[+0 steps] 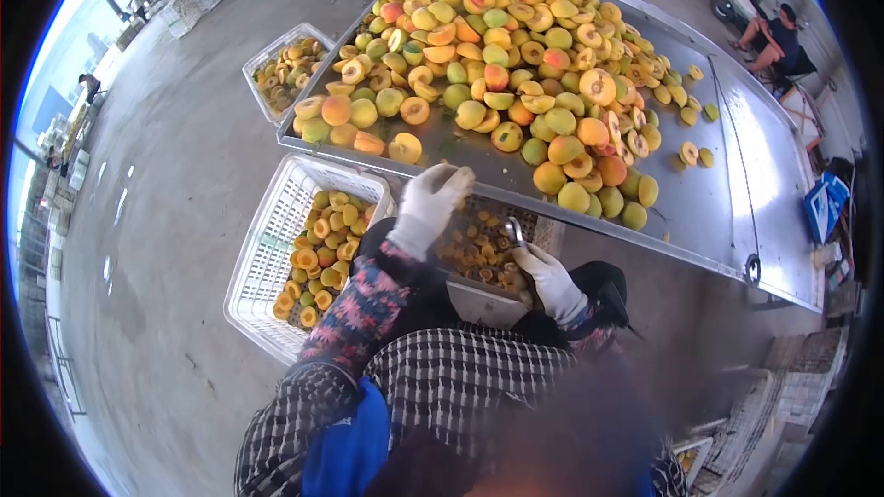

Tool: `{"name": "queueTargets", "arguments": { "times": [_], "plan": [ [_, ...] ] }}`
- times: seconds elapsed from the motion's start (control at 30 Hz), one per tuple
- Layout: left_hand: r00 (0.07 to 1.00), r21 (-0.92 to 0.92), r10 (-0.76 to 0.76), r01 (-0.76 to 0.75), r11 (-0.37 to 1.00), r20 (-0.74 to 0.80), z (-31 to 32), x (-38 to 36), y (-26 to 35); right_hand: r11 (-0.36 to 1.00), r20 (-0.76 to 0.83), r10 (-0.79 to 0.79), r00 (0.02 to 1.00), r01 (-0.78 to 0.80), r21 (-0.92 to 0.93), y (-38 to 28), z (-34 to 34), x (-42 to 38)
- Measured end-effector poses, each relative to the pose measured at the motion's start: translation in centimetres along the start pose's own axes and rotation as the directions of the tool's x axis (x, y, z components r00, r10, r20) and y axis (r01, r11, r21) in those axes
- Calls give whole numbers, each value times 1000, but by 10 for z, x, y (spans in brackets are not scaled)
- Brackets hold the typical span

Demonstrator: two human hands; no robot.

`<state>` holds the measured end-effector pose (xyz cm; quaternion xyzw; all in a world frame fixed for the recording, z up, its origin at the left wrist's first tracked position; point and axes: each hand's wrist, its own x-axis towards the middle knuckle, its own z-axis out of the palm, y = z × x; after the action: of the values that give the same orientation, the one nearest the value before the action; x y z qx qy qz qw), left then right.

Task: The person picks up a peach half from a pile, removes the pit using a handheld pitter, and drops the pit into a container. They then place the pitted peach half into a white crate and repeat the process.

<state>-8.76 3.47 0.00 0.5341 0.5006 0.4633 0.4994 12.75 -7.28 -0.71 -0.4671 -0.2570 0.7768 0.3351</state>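
My right hand (550, 283), in a white glove, is closed around a small metal pitting tool (514, 229) with a curved, shiny end pointing up. My left hand (429, 210), gloved in white too, hovers by the near rim of the metal table (516, 201). Its fingers are drawn together; whether a piece of fruit is in them is hidden. Below both hands, a crate (555, 237) between my knees holds brown pits and scraps. Whole and halved peaches (497, 78) are heaped on the table beyond my hands.
Left of my legs stands a white plastic crate (253, 253) with peach halves (322, 253) inside. Another white crate of fruit (285, 72) sits on the concrete floor (175, 221) by the table's left side. A seated person (781, 41) is at the far right.
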Motion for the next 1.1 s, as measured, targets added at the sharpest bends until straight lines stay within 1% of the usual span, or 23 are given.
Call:
{"name": "queueTargets", "arguments": {
  "times": [0.03,0.1,0.13,0.17,0.2,0.3,0.37,0.43,0.47,0.5,0.57,0.67,0.7,0.77,0.8,0.83,0.87,0.9,0.93,0.97,1.03,1.07,1.1],
  "plan": [
    [983,429,183,-168,887,7,-25,-1,6,991,-123,-54,991,38,-128,3,-1,0],
    [995,758,97,-51,650,-16,-71,-8,34,995,-54,-49,997,44,-91,9,-10,1],
    [945,952,323,-46,302,-57,-88,-8,35,995,-42,-31,999,27,-91,6,-9,-3],
    [913,987,403,4,160,-69,-98,-3,36,996,-33,-10,999,7,-93,6,-8,-6],
    [873,997,480,78,25,-81,-107,1,38,991,-30,-42,999,38,-129,8,-9,-4],
    [927,882,370,-132,452,-51,-117,62,22,992,6,-55,998,55,-115,16,-9,7],
    [937,867,346,-203,455,38,-105,110,8,987,20,-61,998,63,-146,16,-7,11],
    [940,983,311,-169,75,138,-85,143,6,985,19,-30,999,33,-169,16,-6,12],
    [913,983,363,-169,-75,185,-79,160,-6,989,29,-21,999,25,-146,15,-5,11],
    [911,971,348,-177,-158,223,-76,174,-19,986,14,-17,1000,19,-164,16,-4,11],
    [948,969,242,-166,-183,209,-66,183,-24,980,-19,-11,1000,7,-199,18,-1,11],
    [977,970,123,-192,151,174,-61,183,-13,967,12,-29,1000,31,-252,20,-4,11],
    [950,938,171,-291,187,261,-65,187,-24,965,19,-31,999,35,-262,22,-4,12],
    [971,857,172,-227,463,164,-68,186,-14,956,19,-54,998,58,-288,21,-2,11],
    [969,845,234,-189,501,77,-67,178,-3,949,21,-76,997,79,-306,21,-3,12],
    [965,656,254,-234,717,67,-67,177,-3,942,24,-97,995,99,-321,21,-2,12],
    [965,412,259,-255,875,47,-69,173,-5,936,49,-122,991,131,-327,17,0,10],
    [967,132,255,-256,958,21,-72,166,-10,929,75,-142,987,159,-334,7,4,7],
    [980,-261,178,-150,954,84,-55,131,17,922,101,-188,977,211,-324,-6,12,4],
    [987,-441,108,-45,896,118,-42,103,35,760,184,-492,851,523,-386,9,4,28],
    [975,-734,3,164,660,221,-17,60,57,574,166,-644,747,615,-541,-29,34,12],
    [980,-756,8,149,638,199,-5,46,59,-21,399,-810,430,659,-752,-38,31,20],
    [984,-778,14,133,614,178,5,34,61,-600,692,-708,137,401,-693,-51,34,22]
  ]
}}
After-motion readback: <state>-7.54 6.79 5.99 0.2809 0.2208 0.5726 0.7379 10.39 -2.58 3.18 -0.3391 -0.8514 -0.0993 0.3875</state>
